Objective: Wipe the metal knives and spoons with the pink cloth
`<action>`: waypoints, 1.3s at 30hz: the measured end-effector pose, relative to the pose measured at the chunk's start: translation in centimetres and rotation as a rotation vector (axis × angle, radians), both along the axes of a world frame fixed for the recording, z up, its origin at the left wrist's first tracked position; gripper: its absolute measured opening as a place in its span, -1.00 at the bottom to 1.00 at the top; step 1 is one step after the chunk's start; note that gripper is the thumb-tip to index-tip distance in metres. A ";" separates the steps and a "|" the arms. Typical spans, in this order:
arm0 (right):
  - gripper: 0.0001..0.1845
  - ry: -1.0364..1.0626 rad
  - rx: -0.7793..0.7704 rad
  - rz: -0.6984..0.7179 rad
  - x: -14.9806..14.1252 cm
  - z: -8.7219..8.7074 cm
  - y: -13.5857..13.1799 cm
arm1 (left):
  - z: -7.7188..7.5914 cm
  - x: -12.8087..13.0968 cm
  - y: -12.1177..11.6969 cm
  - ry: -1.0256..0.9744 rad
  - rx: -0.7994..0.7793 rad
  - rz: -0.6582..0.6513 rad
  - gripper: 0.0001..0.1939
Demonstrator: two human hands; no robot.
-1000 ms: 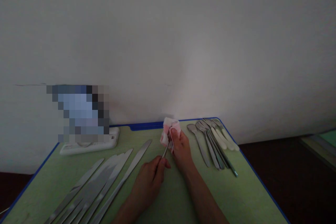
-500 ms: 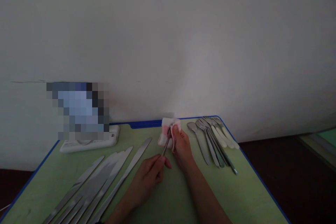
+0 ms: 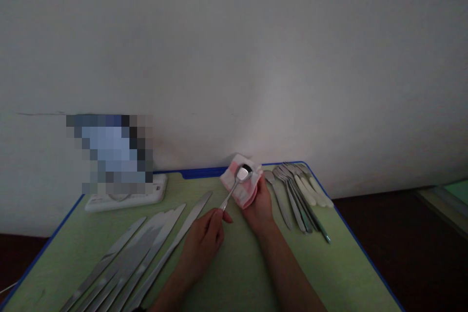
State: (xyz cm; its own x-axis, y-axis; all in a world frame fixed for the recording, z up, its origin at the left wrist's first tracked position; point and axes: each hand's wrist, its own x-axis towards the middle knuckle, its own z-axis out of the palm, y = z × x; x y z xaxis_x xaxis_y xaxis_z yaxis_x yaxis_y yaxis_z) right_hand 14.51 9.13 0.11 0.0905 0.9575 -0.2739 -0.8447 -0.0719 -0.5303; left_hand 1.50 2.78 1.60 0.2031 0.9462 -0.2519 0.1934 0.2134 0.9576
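Between my hands is a shiny metal spoon (image 3: 244, 172), its bowl pointing away from me. My left hand (image 3: 206, 234) pinches the end of its handle. A pink and white cloth (image 3: 249, 194) lies spread behind the bowl, and my right hand (image 3: 261, 207) holds it from below and the right, its fingers mostly hidden under the fabric. To the left of my left hand several metal table knives (image 3: 146, 243) lie side by side. Just right of my right hand is a group of spoons and forks (image 3: 292, 200).
The green table (image 3: 226, 278) has a blue edge and stands against a pale wall (image 3: 234, 58). At the back left, a blurred-out screen (image 3: 113, 151) stands on a white base (image 3: 146, 199). Several cream-handled forks (image 3: 310, 190) lie at the right edge.
The cloth was folded around the spoon's bowl with my right thumb pressing on it; now it is opened out and the bowl shows. My left hand has shifted slightly left and keeps the handle.
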 end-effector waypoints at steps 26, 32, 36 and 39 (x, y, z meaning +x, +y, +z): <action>-0.78 -0.214 0.034 -0.079 -0.6 -0.3 -0.6 | 0.5 -0.5 -0.4 0.293 0.132 -0.364 -0.63; -0.69 -0.158 0.011 0.084 -0.6 0.1 -0.9 | 0.1 -0.7 -0.5 0.059 -0.082 -0.268 -0.51; -0.65 -0.175 0.030 0.145 -0.7 0.2 -1.1 | 0.2 -0.6 -0.4 0.008 -0.118 -0.245 -0.49; -0.65 -0.209 0.008 0.165 -0.6 0.0 -1.1 | 0.3 -0.4 -0.5 0.040 -0.081 -0.249 -0.48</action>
State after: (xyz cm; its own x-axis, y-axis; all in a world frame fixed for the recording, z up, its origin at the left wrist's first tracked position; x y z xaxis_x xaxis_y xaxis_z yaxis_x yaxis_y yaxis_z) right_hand 13.91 8.02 0.10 -0.0132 0.9659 -0.2585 -0.6943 -0.1949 -0.6928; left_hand 1.10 2.26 1.86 0.4153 0.8450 -0.3370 0.2865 0.2301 0.9300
